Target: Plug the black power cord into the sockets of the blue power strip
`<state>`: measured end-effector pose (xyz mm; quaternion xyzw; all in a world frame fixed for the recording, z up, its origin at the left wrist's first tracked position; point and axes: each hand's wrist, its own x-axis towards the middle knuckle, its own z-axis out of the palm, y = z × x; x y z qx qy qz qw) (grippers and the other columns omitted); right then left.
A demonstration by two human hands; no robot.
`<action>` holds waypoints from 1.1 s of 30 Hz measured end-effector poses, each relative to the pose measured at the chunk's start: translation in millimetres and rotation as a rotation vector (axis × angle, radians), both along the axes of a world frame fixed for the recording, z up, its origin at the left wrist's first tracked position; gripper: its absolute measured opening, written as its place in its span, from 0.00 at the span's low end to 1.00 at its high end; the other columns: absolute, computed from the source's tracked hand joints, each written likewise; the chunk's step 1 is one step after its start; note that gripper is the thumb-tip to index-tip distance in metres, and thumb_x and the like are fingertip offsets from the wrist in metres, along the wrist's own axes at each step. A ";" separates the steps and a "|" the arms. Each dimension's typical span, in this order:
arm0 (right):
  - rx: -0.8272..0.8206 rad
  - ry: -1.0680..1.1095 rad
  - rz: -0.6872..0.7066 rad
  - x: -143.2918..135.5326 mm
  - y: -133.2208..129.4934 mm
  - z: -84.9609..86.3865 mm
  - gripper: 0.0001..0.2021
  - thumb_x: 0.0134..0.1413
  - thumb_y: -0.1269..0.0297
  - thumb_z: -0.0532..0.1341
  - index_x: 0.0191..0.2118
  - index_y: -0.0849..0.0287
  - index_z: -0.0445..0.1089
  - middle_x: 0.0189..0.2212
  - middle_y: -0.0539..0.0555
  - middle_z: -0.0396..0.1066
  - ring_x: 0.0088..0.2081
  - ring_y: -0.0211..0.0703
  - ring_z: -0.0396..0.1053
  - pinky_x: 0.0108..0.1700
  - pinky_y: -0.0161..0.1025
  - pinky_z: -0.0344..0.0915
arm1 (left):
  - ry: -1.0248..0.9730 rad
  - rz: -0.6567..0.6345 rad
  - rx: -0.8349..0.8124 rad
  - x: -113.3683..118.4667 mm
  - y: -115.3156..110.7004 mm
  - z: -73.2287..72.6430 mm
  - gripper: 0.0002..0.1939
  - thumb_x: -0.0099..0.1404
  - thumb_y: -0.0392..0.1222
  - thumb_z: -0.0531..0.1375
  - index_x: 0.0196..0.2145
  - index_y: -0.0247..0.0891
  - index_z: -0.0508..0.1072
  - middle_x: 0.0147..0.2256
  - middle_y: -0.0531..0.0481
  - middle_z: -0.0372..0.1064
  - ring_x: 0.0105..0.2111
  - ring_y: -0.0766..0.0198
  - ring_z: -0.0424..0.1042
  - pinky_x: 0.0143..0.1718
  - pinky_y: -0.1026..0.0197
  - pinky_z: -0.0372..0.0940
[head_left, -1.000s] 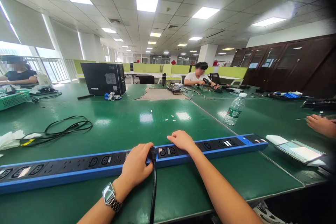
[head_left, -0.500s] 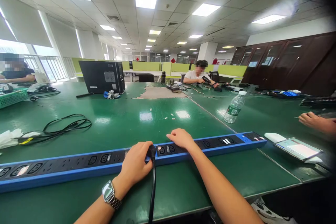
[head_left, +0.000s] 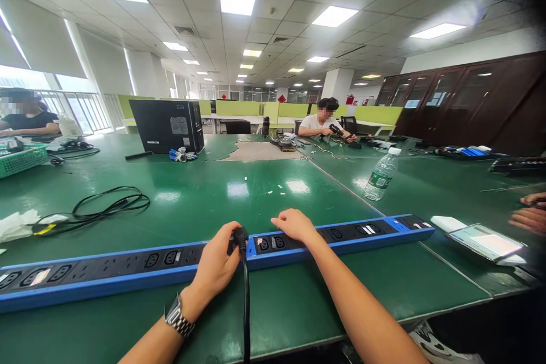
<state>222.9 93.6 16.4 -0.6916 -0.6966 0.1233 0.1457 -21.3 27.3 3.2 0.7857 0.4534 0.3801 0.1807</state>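
A long blue-and-black power strip point(head_left: 140, 264) lies across the table, with rows of sockets facing up. My left hand point(head_left: 216, 261), with a metal-banded watch on the wrist, is closed around a black power plug point(head_left: 241, 235) at the middle of the strip. The plug's cable point(head_left: 246, 310) hangs down toward me. Its prongs are hidden, so how far it sits in a socket cannot be told. Just right of it, my right hand point(head_left: 294, 225) is laid over the strip with its fingers bent past the far edge, gripping it; the fingertips are partly hidden.
A water bottle point(head_left: 381, 176) and a phone point(head_left: 486, 242) are on the right, near another person's hand point(head_left: 533, 213). Coiled black cable point(head_left: 113, 205) lies left. Farther back are a computer case point(head_left: 164, 128), a green basket point(head_left: 23, 160) and a seated person point(head_left: 324, 122).
My left hand and the plug have risen slightly, and the plug has tilted, showing more of its top. My right hand stays in place. The other person's hand at right has drawn back.
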 end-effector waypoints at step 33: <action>0.633 0.130 0.490 -61.6 -57.6 -22.0 0.30 0.55 0.39 0.57 0.51 0.62 0.70 0.36 0.60 0.76 0.37 0.49 0.73 0.40 0.41 0.66 | 0.268 0.080 0.191 9.7 4.1 -10.1 0.20 0.61 0.36 0.62 0.51 0.43 0.69 0.45 0.47 0.74 0.45 0.56 0.72 0.46 0.55 0.65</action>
